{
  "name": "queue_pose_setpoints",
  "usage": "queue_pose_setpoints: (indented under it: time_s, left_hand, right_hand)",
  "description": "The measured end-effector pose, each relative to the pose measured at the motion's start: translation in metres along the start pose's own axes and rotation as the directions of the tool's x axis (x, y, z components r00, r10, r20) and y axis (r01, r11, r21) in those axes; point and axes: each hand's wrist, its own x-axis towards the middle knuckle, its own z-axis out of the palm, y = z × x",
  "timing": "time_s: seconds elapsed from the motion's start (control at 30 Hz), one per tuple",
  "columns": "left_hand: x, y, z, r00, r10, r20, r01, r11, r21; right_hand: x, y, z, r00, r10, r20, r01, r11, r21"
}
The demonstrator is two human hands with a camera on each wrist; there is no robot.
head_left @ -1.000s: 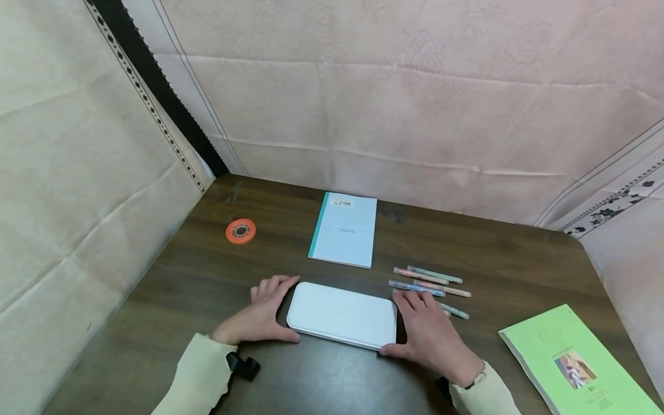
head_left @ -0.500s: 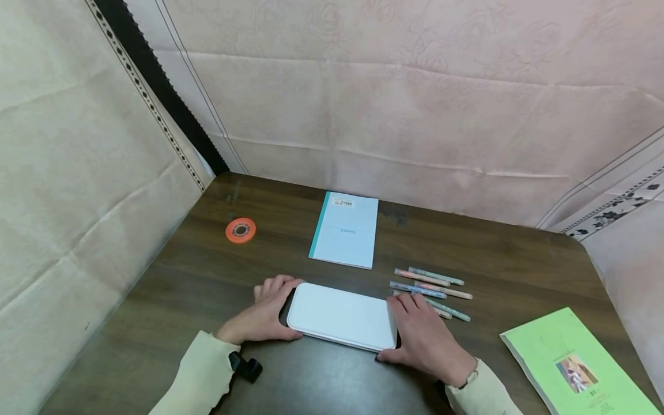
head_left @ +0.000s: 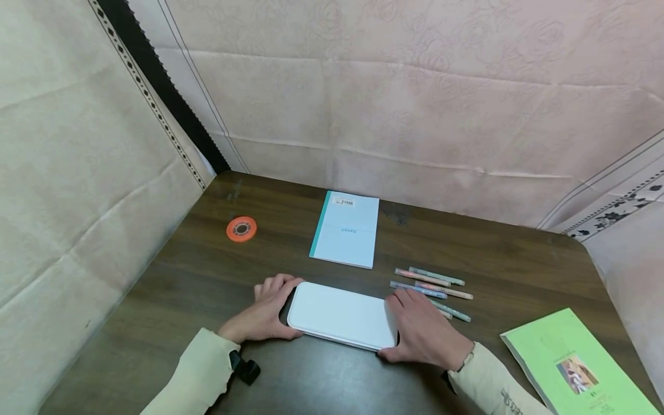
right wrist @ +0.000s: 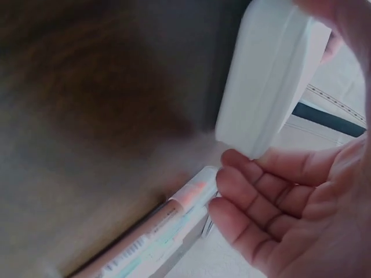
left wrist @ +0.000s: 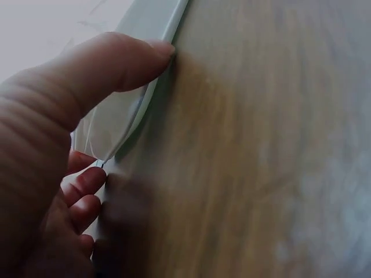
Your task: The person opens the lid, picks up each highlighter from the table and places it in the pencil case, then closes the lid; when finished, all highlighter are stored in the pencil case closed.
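Our left hand (head_left: 264,316) and right hand (head_left: 422,329), half-curled, grip a white rectangular case (head_left: 342,316) (orange disc (head_left: 241,237) near the far-left corner of the brown wooden surface (head_left: 493,253)).

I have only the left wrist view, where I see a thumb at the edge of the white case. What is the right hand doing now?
Observer: The right hand grips the other end of the white case.

Operator: Thank you. Does anything lie close to the right hand?

Observer: Yes, several pens lie just beyond it on the table.

Operator: I understand. And beyond the white case, toward the far edge?

Observer: A light blue notebook lies flat there.
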Motion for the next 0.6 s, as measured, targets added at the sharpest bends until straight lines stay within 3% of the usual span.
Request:
queue_pose_setpoints:
  time_s: [0.6]
  left_hand:
    - [0.000,-0.001,0.003,1.000,-0.021,-0.018,0.021,0.999,0.027]
  right_hand:
    - [0.017,0.003,-0.013,0.994,-0.094,0.059,0.094,0.995,-0.013]
